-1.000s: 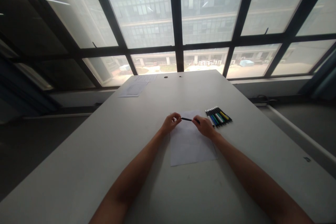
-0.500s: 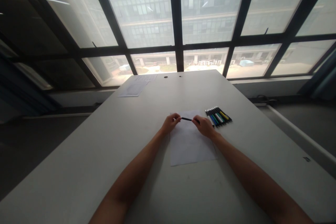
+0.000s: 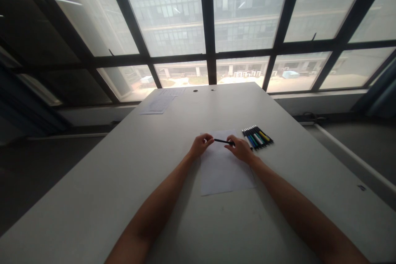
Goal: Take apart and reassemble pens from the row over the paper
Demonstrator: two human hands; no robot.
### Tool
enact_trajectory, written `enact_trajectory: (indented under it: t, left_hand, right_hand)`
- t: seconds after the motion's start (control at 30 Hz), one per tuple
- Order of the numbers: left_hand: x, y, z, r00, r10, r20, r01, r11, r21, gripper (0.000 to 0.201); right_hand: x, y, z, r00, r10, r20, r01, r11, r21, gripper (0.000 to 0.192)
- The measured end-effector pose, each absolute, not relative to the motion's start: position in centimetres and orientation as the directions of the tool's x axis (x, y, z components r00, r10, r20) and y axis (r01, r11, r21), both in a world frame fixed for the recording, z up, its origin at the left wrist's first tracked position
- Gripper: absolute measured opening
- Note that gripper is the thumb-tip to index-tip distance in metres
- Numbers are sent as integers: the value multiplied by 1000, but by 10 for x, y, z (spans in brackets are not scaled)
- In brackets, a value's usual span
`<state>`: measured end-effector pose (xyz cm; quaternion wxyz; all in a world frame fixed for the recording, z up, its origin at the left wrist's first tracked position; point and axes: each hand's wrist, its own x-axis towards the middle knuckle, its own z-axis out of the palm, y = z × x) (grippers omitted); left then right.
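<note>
From the head camera, no box or tray shows — a row of markers (image 3: 258, 137) lies loose on the table (image 3: 130, 165), just right of the white sheet (image 3: 224, 169). Above the sheet's far edge, the left hand (image 3: 201, 144) and right hand (image 3: 241, 149) each pinch one end of a black pen (image 3: 223, 141) held level — fingers curled closed, forearms stretched forward on either side of the sheet.

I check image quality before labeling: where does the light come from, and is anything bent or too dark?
Head view: daylight from the windows backlights the table; window frames bow from wide-angle distortion; side walls are nearly black; the black pen stays sharp.
</note>
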<state>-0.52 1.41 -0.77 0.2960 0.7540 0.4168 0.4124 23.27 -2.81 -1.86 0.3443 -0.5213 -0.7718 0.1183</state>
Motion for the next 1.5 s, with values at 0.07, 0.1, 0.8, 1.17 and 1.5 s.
enact_trajectory:
  t: [0.07, 0.1, 0.8, 1.17, 1.5]
  left_hand:
    - [-5, 14, -7, 311, 875, 371, 385, -473, 792, 31]
    - [-6, 14, -7, 310, 876, 370, 385, -471, 793, 32]
    - [-6, 15, -9, 295, 875, 384, 367, -475, 800, 32]
    - [-7, 13, -6, 296, 874, 385, 365, -476, 800, 32]
    - [-7, 14, -8, 299, 877, 377, 360, -469, 806, 30]
  right_hand:
    - [233, -28, -19, -217, 884, 413, 721, 431, -543, 16]
    - [233, -28, -19, -220, 881, 419, 720, 436, -540, 14]
    - [233, -28, -18, -256, 847, 465, 683, 499, -533, 21]
    - [233, -29, -17, -228, 850, 475, 678, 489, -550, 17]
    - [234, -29, -17, -212, 859, 466, 675, 474, -565, 11]
